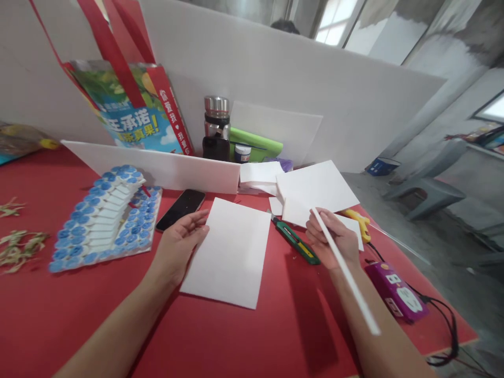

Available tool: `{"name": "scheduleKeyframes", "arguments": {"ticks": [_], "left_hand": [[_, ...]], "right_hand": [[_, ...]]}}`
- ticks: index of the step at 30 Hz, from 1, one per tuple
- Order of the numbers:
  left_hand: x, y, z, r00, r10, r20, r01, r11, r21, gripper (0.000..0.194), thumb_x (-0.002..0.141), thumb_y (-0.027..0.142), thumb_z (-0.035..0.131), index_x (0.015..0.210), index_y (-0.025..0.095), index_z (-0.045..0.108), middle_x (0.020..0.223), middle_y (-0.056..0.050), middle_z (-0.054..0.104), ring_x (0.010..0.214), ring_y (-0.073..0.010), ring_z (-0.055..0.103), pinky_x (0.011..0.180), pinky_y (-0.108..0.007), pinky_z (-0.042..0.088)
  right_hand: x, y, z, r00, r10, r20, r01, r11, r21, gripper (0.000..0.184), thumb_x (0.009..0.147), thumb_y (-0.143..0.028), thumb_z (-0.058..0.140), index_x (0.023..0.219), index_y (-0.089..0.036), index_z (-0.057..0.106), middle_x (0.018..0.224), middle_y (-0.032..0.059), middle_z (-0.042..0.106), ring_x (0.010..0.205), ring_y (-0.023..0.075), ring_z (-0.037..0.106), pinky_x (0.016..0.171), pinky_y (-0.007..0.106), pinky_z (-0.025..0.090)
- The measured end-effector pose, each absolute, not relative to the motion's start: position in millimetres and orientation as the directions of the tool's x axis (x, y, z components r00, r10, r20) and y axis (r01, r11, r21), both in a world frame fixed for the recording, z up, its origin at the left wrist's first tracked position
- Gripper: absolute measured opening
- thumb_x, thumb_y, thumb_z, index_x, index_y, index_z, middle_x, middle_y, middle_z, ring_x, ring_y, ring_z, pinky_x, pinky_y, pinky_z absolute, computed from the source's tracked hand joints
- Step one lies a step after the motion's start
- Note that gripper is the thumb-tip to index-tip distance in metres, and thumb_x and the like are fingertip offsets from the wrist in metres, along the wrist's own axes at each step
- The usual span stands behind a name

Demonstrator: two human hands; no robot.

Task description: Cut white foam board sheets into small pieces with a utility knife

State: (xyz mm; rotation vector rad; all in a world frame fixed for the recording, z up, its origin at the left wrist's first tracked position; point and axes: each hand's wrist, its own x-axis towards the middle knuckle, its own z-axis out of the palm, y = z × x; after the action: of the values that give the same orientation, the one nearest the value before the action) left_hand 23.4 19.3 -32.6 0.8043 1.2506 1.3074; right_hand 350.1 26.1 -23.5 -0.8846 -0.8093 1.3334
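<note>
In the head view, my right hand is closed around a long thin white strip, which slants down over the forearm. My left hand is at the left edge of a white rectangular board, fingers loosely curved and thumb overlapping that edge. Its fingers look apart, and I cannot tell how firmly it touches. Between the board and my right hand lies a green utility knife, blade pointing away from me. A black phone rests just beyond my left hand.
Left stands a model with blue rosettes and white steps. White board pieces, a yellow glue gun and a purple power strip with cables lie right. A thermos, a printed bag and an upright white panel stand behind.
</note>
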Motion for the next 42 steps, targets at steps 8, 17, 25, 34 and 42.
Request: {"name": "scheduleKeyframes", "arguments": {"ticks": [8,17,25,34,42], "left_hand": [[17.6,19.7,-27.2,-0.271,0.947,-0.172,-0.324,0.079,0.943,0.056,0.057,0.033,0.097,0.108,0.021,0.079,0.102,-0.005,0.078,0.086,-0.0168,0.070,0.072,-0.024,0.057],[15.0,11.0,-15.6,-0.432,0.884,0.176,-0.076,-0.231,0.970,0.032,0.082,0.034,0.081,0.114,0.031,0.076,0.115,0.000,0.078,0.108,-0.0218,0.071,0.095,-0.034,0.059],[37.6,-37.4,10.7,0.222,0.437,0.872,0.438,-0.843,0.311,0.040,0.083,0.003,0.069,0.116,0.026,0.071,0.111,-0.002,0.076,0.105,-0.0210,0.070,0.098,-0.042,0.060],[51.4,-23.5,-12.3,-0.025,0.751,0.660,0.269,-0.631,0.728,0.042,0.094,0.013,0.060,0.133,0.029,0.064,0.151,-0.005,0.056,0.147,-0.0296,0.046,0.125,-0.057,0.035],[58.5,-1.0,-23.4,0.074,0.967,-0.244,-0.436,0.251,0.864,0.053,0.090,0.056,0.070,0.128,0.020,0.069,0.131,-0.013,0.073,0.124,-0.0360,0.067,0.095,-0.046,0.063]], "right_hand": [[332.1,16.3,-22.1,0.026,0.998,0.061,0.202,0.055,-0.978,0.026,0.089,-0.046,0.072,0.093,-0.022,0.081,0.083,0.0028,0.073,0.072,0.0180,0.062,0.063,0.029,0.046],[327.8,21.4,-28.2,0.235,0.943,0.235,0.286,0.164,-0.944,0.039,0.096,-0.055,0.064,0.113,-0.022,0.076,0.094,0.0046,0.068,0.053,0.0100,0.046,0.049,0.028,0.040],[314.9,14.4,-24.0,-0.481,0.836,-0.265,-0.324,-0.450,-0.832,0.077,0.089,-0.084,0.048,0.116,-0.017,0.075,0.110,0.0160,0.078,0.080,0.0254,0.075,0.056,0.033,0.057],[341.6,20.4,-19.0,-0.310,0.940,-0.146,-0.387,-0.265,-0.883,0.046,0.077,-0.019,0.083,0.121,-0.020,0.073,0.108,0.0055,0.081,0.086,0.0163,0.075,0.077,0.025,0.058],[308.2,11.0,-29.3,-0.434,0.887,-0.155,-0.377,-0.336,-0.863,0.048,0.083,-0.018,0.081,0.128,-0.023,0.065,0.111,0.0040,0.078,0.092,0.0154,0.073,0.086,0.027,0.056]]}}
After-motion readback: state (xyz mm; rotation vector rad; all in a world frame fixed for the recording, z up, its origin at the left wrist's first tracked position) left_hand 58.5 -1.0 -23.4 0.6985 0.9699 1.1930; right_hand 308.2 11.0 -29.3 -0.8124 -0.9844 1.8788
